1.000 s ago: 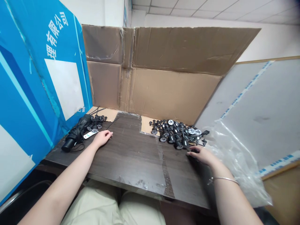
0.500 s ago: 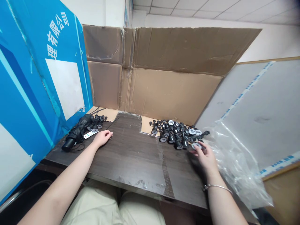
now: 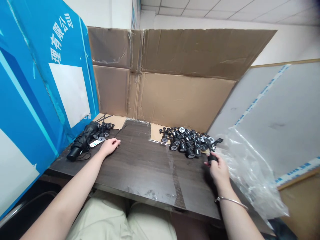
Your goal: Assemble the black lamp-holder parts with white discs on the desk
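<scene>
My right hand [image 3: 218,168] is closed round a black cylindrical part [image 3: 212,158] with a narrower stem, at the right end of a pile. That pile [image 3: 182,144] holds several similar black parts, some with round white discs bearing dark squares. My left hand [image 3: 110,146] rests on the table with its fingers loosely curled, and I see nothing in it. Beside it lie a white tag [image 3: 97,142] and a folded black umbrella [image 3: 81,141]. Behind the tag sits a smaller cluster of black parts [image 3: 105,128]. A thin dark rod [image 3: 121,130] lies just past my left fingers.
The dark wooden table [image 3: 140,166] has cardboard [image 3: 187,100] standing along its back. A blue panel [image 3: 75,83] closes the left side, and a grey panel [image 3: 280,116] stands at the right. Clear plastic wrap [image 3: 252,176] hangs over the right edge.
The part in my right hand has turned: its white disc faced up before, and now its black body and stem show. My left hand has stayed put.
</scene>
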`<state>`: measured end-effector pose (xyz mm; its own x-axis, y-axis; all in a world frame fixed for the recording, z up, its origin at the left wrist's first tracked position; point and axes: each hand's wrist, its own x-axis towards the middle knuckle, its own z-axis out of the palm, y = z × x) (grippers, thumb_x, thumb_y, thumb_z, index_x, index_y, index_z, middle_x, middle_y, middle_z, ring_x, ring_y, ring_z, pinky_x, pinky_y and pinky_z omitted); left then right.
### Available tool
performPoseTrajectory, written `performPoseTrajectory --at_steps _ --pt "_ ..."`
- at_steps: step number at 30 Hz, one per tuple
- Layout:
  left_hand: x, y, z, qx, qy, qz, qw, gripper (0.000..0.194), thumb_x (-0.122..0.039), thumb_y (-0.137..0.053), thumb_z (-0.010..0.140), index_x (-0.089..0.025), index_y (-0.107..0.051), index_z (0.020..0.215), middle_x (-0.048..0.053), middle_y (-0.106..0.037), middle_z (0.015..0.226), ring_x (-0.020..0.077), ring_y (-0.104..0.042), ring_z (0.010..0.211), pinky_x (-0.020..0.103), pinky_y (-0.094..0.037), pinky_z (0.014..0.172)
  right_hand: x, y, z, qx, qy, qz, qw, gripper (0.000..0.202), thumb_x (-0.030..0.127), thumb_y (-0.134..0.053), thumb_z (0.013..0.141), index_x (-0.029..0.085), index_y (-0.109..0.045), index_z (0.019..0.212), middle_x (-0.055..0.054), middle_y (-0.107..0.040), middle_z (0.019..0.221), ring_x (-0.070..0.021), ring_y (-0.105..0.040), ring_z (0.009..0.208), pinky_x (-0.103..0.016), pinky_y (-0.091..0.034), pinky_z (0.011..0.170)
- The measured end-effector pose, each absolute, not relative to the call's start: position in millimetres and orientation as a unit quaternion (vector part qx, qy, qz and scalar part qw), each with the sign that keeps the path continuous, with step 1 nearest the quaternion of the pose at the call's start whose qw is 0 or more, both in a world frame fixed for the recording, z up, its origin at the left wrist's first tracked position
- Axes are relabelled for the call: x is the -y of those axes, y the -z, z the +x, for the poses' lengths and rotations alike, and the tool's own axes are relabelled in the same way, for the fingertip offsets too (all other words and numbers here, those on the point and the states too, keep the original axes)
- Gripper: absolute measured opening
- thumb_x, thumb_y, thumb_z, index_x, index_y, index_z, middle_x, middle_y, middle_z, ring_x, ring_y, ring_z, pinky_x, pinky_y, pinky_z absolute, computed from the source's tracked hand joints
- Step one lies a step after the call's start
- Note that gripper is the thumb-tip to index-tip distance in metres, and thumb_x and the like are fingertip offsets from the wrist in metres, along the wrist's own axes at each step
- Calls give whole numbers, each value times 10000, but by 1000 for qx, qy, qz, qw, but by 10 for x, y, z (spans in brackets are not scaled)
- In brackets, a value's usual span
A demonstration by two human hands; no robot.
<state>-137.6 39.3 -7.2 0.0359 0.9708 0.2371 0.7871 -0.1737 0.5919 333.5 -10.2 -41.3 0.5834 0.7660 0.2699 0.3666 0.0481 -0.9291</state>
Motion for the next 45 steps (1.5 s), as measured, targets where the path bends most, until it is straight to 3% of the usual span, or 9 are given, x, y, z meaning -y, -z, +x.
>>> performPoseTrajectory --at_steps 10,23,31,36,40,45 --pt "-394 72 -1376 -627 -299 702 155 371 -488 -398 770 -201 -623 702 12 -663 665 184 -599 657 254 -402 615 138 340 3309 393 -176 -678 596 560 328 -443 680 171 -445 1217 -87 -560 1007 -116 -564 567 -261 -458 589" --pt "-394 70 -1367 -628 -296 703 152 382 -488 -394 774 -189 -623 708 11 -659 668 179 -592 660 244 -393 615 125 180 3185 354 -203 -615 675 640 405 -575 602 139 -476 1176 -50 -578 808 -122 -538 495 -270 -449 488" --pt "-402 83 -1379 -626 -297 704 156 383 -489 -396 775 -189 -627 717 12 -656 669 177 -591 657 244 -388 612 40 -234 2587 411 -201 -537 709 543 355 -589 625 159 -514 1125 -17 -583 747 -120 -560 525 -288 -473 557" --pt "-417 104 -1389 -628 -300 701 158 383 -498 -401 772 -193 -625 712 5 -654 662 176 -591 654 244 -389 615 -118 -445 1999 446 -289 -463 709 496 337 -590 628 166 -529 1089 -25 -595 812 -109 -563 518 -289 -480 551" --pt "-419 113 -1388 -627 -303 700 159 378 -493 -402 773 -194 -625 711 6 -658 667 175 -592 658 243 -393 622 -225 -333 1564 438 -395 -404 699 488 318 -574 632 186 -512 1097 -29 -591 885 -98 -556 523 -300 -490 560" --pt "-421 107 -1393 -625 -303 701 162 370 -479 -404 775 -190 -625 711 9 -660 668 176 -595 658 243 -399 622 -208 78 1271 521 -405 -410 630 407 313 -567 653 180 -553 1037 -14 -583 815 -101 -537 540 -286 -493 554"
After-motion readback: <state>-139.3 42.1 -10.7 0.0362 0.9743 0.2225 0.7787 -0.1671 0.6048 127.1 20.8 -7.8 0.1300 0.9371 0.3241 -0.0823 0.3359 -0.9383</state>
